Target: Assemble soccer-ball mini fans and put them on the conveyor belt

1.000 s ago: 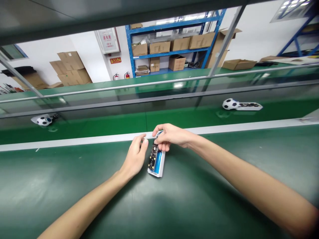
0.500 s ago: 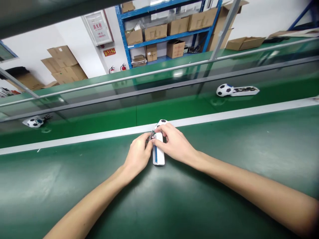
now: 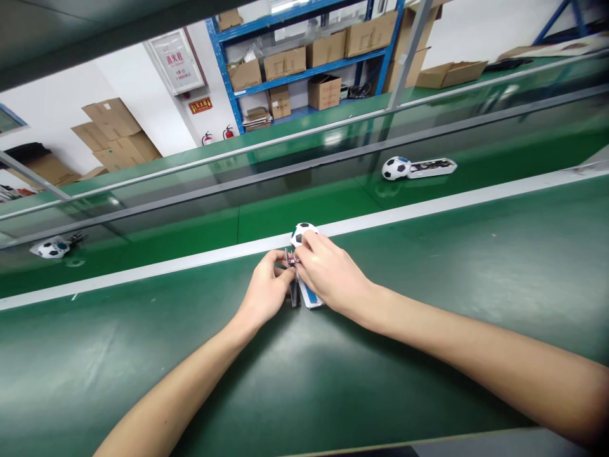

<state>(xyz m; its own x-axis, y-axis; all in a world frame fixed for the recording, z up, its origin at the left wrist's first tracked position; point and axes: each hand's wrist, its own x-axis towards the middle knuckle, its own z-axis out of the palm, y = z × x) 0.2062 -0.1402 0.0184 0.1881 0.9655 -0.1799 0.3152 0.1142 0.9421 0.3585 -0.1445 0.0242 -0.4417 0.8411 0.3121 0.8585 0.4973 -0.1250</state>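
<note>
My left hand (image 3: 269, 285) is closed, with fingertips and thumb pinching a thin, dark, narrow panel (image 3: 294, 293). My right hand (image 3: 335, 276) is curled over a white handle-shaped housing (image 3: 314, 302) with a blue strip along it, covering much of it. At its far end is a head patterned like a soccer ball (image 3: 303, 233), by the pale belt edge. Between both sets of fingertips there are small reddish parts, too small to make out. Panel and housing stand side by side with a narrow gap at their near ends.
On the green conveyor belt (image 3: 200, 231) lie another soccer-ball device (image 3: 419, 168) with an opened handle, at right, and a third (image 3: 53, 248) at far left. A pale rail (image 3: 157, 270) separates belt from green worktop (image 3: 214, 393). Behind stand a metal post (image 3: 412, 54) and blue shelves with cartons (image 3: 284, 63).
The dark panel now shows apart from the housing, which has turned slightly. My right hand has closed further over it. The device at right on the belt sits farther left; the whole view has shifted too.
</note>
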